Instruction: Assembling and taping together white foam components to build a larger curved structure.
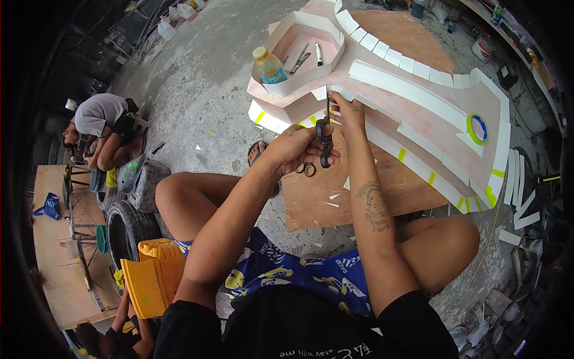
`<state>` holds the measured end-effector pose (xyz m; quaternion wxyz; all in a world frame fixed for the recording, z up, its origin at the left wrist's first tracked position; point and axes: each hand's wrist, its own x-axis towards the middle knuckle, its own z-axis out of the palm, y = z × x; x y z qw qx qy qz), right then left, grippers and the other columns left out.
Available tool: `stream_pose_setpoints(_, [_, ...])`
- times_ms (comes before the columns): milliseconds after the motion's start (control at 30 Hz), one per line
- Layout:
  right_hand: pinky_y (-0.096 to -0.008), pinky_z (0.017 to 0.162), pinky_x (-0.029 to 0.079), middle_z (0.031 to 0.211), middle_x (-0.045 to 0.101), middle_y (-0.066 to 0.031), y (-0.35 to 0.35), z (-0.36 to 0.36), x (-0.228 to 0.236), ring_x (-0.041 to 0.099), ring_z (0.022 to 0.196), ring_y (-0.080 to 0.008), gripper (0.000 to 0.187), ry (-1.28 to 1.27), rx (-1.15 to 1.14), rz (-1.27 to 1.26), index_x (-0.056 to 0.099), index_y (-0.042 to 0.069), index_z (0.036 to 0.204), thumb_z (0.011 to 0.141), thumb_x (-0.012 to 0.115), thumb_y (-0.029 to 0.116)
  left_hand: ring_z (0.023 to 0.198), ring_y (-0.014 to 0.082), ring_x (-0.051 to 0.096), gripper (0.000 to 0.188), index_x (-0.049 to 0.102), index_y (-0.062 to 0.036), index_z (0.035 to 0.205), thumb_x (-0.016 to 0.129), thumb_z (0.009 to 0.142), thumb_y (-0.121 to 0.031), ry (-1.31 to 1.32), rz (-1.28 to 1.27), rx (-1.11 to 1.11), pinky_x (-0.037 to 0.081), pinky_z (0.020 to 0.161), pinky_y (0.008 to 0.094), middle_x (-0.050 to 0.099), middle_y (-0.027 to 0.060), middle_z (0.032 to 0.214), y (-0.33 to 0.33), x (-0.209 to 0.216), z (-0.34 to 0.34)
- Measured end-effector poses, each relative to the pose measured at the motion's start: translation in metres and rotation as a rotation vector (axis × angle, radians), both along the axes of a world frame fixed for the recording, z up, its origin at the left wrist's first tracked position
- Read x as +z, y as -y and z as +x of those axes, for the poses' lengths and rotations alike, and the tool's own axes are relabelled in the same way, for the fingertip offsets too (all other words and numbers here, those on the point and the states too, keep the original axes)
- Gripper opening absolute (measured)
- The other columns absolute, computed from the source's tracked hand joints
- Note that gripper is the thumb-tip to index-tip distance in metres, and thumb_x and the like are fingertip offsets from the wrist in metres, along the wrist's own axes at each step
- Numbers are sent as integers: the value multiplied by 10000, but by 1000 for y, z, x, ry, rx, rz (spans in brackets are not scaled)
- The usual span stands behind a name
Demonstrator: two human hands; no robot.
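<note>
My left hand (297, 148) is closed round the black handles of a pair of scissors (326, 134), whose blades point away from me. Beside the blades, my right hand (348, 113) has its fingers bent at a small white strip (321, 93) along the edge of a large curved panel (412, 84). Its fingertips look pinched on the strip, though the hand partly hides the contact. White strips line the panel's edges, with bits of yellow tape holding some down. A jar with a yellow lid (270, 67) and a marker (318, 54) stand and lie in the panel's walled recess.
A roll of tape (478, 129) lies on the panel's right part. Below it is a brown board (359, 200) with small tape rings (309, 170) and paper scraps. Loose white strips (519, 185) lie at right. Left are a crouching person (104, 116), tyres (130, 230) and a yellow chair (154, 278).
</note>
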<state>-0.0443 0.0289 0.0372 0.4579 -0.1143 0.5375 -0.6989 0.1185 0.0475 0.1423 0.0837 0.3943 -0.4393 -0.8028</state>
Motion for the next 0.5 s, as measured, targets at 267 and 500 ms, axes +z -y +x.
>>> stream_pose_setpoints(267, [-351,727,535,926,648,-55,-4,2,6,570,837,-157,353,-15,10,-16,635,49,1003,738,773,237,784,250,700,386,566,81,1001,570,950,-302,-45,36,32,596,715,273,666,226,886,-2,3,-2])
stream_pose_setpoints(500, [-343,718,535,927,645,-53,-4,1,8,577,824,-155,339,4,9,-11,642,52,990,739,770,242,783,243,698,375,565,78,1007,567,952,-293,-50,22,13,597,717,274,665,229,899,0,2,-2])
